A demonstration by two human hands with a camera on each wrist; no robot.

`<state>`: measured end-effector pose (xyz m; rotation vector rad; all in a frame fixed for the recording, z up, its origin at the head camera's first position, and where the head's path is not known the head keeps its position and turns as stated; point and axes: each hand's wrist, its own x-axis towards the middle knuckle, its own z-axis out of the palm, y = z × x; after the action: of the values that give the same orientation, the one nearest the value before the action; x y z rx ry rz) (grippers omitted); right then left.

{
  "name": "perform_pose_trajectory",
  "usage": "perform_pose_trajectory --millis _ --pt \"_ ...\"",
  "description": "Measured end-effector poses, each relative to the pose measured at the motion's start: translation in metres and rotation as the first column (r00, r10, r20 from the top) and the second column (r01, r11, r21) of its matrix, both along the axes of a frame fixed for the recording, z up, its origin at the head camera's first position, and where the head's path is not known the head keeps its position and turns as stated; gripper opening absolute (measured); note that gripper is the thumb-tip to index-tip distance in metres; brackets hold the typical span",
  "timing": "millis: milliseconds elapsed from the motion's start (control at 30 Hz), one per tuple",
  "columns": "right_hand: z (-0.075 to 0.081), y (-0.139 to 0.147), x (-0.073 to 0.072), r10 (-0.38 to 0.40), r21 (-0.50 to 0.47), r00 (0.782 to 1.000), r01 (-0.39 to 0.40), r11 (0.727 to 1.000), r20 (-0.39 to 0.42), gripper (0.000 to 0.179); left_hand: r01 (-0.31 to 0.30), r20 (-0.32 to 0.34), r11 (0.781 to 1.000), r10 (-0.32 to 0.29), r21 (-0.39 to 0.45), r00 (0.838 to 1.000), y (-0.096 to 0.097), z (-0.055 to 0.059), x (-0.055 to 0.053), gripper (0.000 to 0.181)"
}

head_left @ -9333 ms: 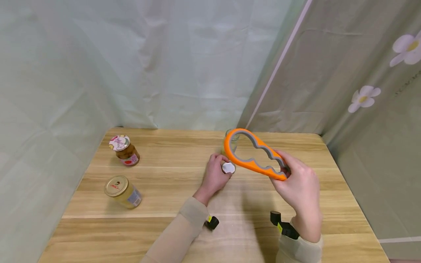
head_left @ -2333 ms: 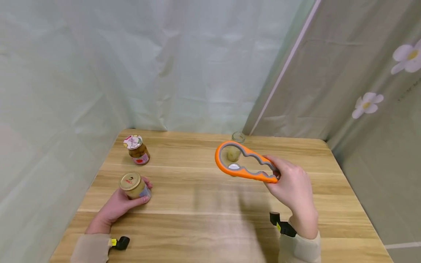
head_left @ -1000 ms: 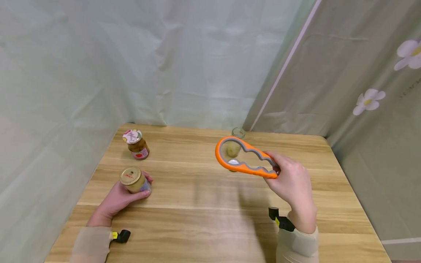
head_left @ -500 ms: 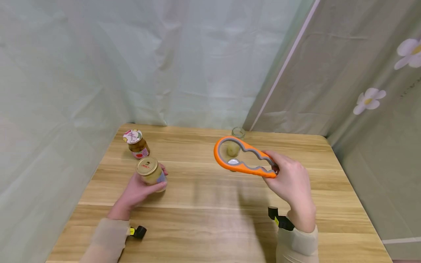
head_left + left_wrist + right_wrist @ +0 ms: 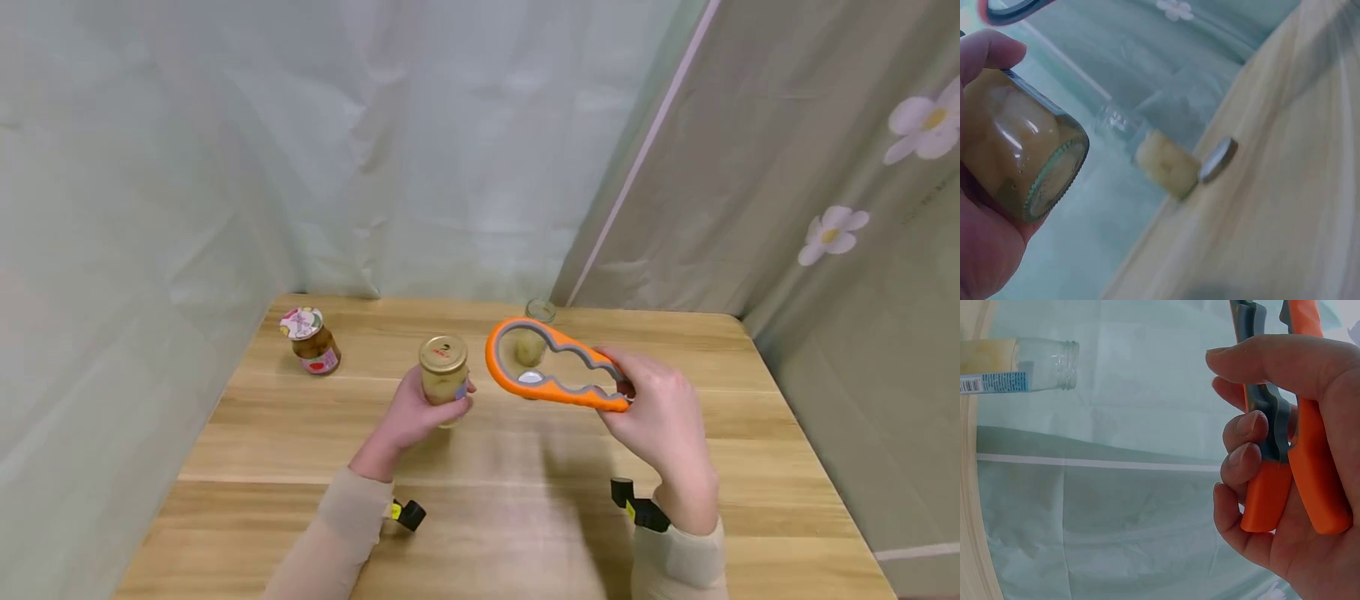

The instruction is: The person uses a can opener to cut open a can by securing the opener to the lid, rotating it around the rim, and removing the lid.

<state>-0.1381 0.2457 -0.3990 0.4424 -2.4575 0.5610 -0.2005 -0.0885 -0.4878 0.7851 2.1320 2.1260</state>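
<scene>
- Jar (image 5: 443, 367), head view: left hand (image 5: 411, 414) wraps it above the table (image 5: 510, 525); right hand (image 5: 663, 417) grips an orange opener (image 5: 573, 397) partly hiding the open jar (image 5: 529, 350) and lid (image 5: 531, 377); brown jar (image 5: 316, 347) farther left.
- Left wrist: lid just beside open jar.
- Right wrist: fingers (image 5: 1244, 428) curl round both handles (image 5: 1266, 497).

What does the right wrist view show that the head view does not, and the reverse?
Only right wrist: the barcode label on the open jar. Only head: the brown jar, the loose lid, and the left grip holding the gold-lidded jar. Both: the open jar, table, curtain, and the right grip holding the orange tool.
</scene>
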Motion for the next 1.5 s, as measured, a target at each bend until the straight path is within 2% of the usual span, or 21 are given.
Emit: perform_pose_trajectory --millis 167,267,367,467,600,700,867,933,1200,1333,1500 --pt "-0.003 0.0 0.002 0.008 -0.013 1.0 -0.008 1.0 -0.005 0.047 -0.049 0.061 0.998 0.051 -0.033 0.997 0.032 -0.003 0.001 0.043" --pt "-0.003 -0.001 0.003 0.009 -0.007 1.0 -0.009 1.0 -0.003 0.05 -0.078 0.069 0.996 0.081 -0.045 0.994 0.047 -0.007 0.0 0.048" --pt "-0.003 -0.002 0.003 0.017 -0.003 1.0 -0.017 1.0 0.008 0.054 -0.061 0.035 0.997 0.062 -0.042 0.997 0.06 -0.011 -0.001 0.047" --pt "-0.003 -0.003 0.003 0.029 -0.001 0.999 -0.029 1.0 0.017 0.057 -0.01 0.0 0.999 0.01 -0.043 1.0 0.069 -0.013 0.002 0.046" --pt "-0.004 -0.004 0.002 0.051 0.008 0.998 -0.052 0.999 0.039 0.062 0.071 -0.009 0.997 -0.071 -0.017 0.997 0.078 -0.016 0.007 0.049" --pt "-0.005 -0.006 0.002 0.069 0.014 0.995 -0.07 0.997 0.071 0.066 0.104 0.004 0.994 -0.104 -0.014 0.995 0.083 -0.018 0.009 0.054" --pt "-0.005 -0.009 0.001 0.096 0.021 0.987 -0.099 0.995 0.133 0.073 0.082 0.046 0.99 -0.078 -0.11 0.996 0.089 -0.018 0.015 0.056" --pt "-0.006 -0.011 0.001 0.101 0.036 0.983 -0.108 0.994 0.152 0.077 0.086 0.05 0.989 -0.081 -0.122 0.995 0.091 -0.018 0.017 0.058" --pt "-0.006 -0.016 0.0 0.096 0.088 0.978 -0.114 0.99 0.185 0.082 0.098 -0.017 0.985 -0.101 -0.144 0.995 0.095 -0.018 0.021 0.063" --pt "-0.006 -0.017 0.001 0.078 0.111 0.967 -0.108 0.988 0.242 0.086 0.1 -0.057 0.984 -0.109 -0.145 0.992 0.095 -0.017 0.02 0.062" --pt "-0.004 -0.02 0.003 0.053 0.127 0.95 -0.096 0.987 0.306 0.09 0.103 -0.065 0.986 -0.113 -0.129 0.992 0.093 -0.016 0.019 0.06"
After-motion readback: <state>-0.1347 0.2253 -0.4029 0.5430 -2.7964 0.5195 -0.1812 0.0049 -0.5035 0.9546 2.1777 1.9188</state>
